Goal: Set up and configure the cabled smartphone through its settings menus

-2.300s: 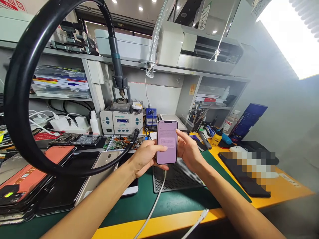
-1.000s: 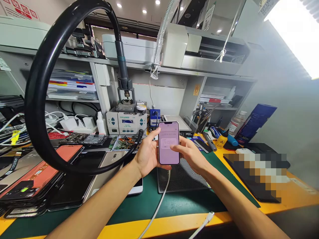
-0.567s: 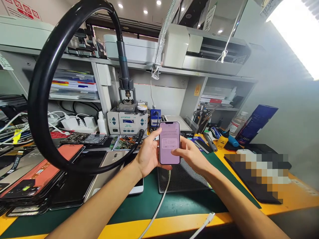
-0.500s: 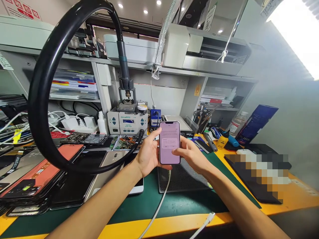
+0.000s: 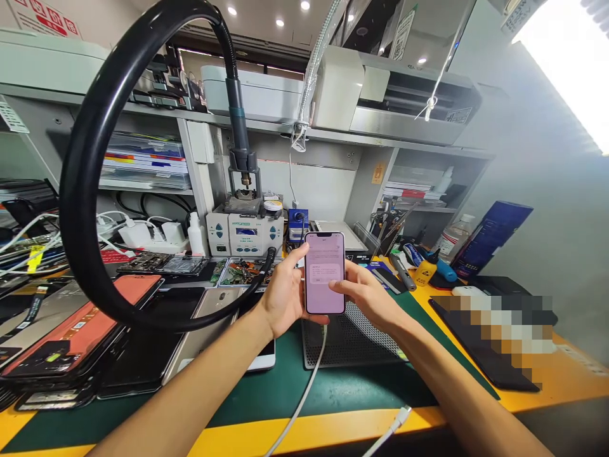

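A smartphone (image 5: 324, 299) with a pinkish lit screen and a pop-up box is held upright at the middle of the view. My left hand (image 5: 284, 295) is closed round its left side, thumb along the edge and fingers behind. On the right side, my right hand (image 5: 364, 289) also grips it, with the thumb on the screen over the pop-up's lower right corner and other fingers at the edge. A white cable (image 5: 309, 379) runs up from the table edge to just below the phone. Under both hands lies a black perforated pad (image 5: 352, 355) on the green mat (image 5: 285, 403).
A thick black hose (image 5: 71, 184) loops across the left, in front of a soldering station (image 5: 247, 231). Stacked phone parts (image 5: 90, 330) cover the mat's left side. To the right stand a yellow bottle (image 5: 425, 270) and a blue box (image 5: 492, 238). A second cable plug (image 5: 402, 416) hangs near the front edge.
My right thumb has moved up slightly onto the pop-up's lower right part. The phone stays in both hands, and the view has shifted a little.
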`<state>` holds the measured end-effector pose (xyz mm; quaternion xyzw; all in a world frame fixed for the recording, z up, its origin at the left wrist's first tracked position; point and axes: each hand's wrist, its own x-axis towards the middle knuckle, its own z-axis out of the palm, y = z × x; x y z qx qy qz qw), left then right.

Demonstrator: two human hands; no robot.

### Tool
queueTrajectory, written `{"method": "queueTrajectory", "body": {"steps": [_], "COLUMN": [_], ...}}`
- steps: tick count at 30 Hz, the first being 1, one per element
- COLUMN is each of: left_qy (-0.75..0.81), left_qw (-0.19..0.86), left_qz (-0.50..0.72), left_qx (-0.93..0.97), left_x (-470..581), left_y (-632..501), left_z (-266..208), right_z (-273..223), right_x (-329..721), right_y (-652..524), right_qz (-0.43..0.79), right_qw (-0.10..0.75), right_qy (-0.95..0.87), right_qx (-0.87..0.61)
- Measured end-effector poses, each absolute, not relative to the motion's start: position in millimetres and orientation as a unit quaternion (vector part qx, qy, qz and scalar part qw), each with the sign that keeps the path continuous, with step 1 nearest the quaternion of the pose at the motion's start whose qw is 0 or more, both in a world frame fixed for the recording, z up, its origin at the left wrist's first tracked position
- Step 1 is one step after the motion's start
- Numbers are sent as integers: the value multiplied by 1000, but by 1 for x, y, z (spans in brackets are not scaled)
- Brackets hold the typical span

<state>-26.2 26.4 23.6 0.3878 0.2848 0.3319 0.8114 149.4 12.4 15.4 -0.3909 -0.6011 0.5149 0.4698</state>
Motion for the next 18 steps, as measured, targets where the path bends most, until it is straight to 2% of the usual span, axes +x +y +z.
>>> {"method": "queueTrajectory", "body": {"steps": [18], "left_qy": [288], "left_qw": [807], "left_qz": [329], "left_qx": [397], "left_x": [-25], "left_y": [26], "left_z": [25], "right_z": [15], "right_x": [149], "right_y": [10], "right_qz": [542], "right_qw": [487], "right_qy": [-552], "right_qx": [-405]}}
